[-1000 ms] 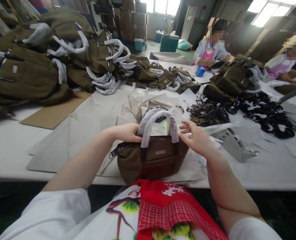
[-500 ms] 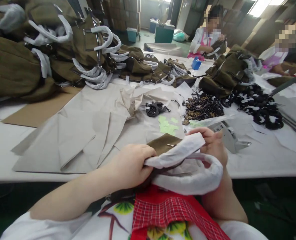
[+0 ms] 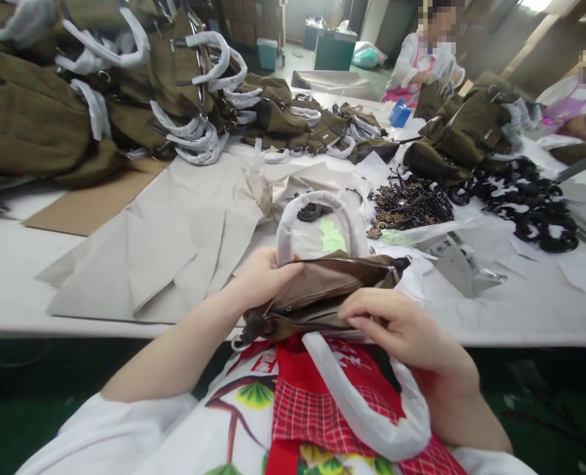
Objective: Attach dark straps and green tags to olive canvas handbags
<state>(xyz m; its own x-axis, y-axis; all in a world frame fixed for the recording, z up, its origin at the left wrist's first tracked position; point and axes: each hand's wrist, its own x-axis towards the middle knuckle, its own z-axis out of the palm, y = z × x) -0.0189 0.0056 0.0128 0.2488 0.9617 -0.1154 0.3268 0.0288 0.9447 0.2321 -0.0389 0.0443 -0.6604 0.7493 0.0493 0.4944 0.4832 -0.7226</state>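
Note:
An olive-brown bag (image 3: 323, 284) stands at the table's front edge against the red apron, its zipped top spread apart so the tan lining shows. My left hand (image 3: 268, 277) grips the bag's left far rim, beside the base of the far handle (image 3: 286, 227), which is wrapped in white paper and stands up. At the right, my right hand (image 3: 387, 320) has its fingers bent over the near zipper edge, their tips at the opening; whether they pinch anything is hidden. The near wrapped handle (image 3: 372, 422) hangs down over the apron.
Olive bags (image 3: 26, 125) are piled at the left and back. Grey sheets (image 3: 149, 244) cover the table's middle. Black-and-gold chains (image 3: 412, 201), black straps (image 3: 530, 204) and a metal tool (image 3: 456, 264) lie at the right. Two people work across the table.
The bag has turned upright and its top has opened. Its two handles have parted, one up and one down. My right hand has left the handles for the near rim.

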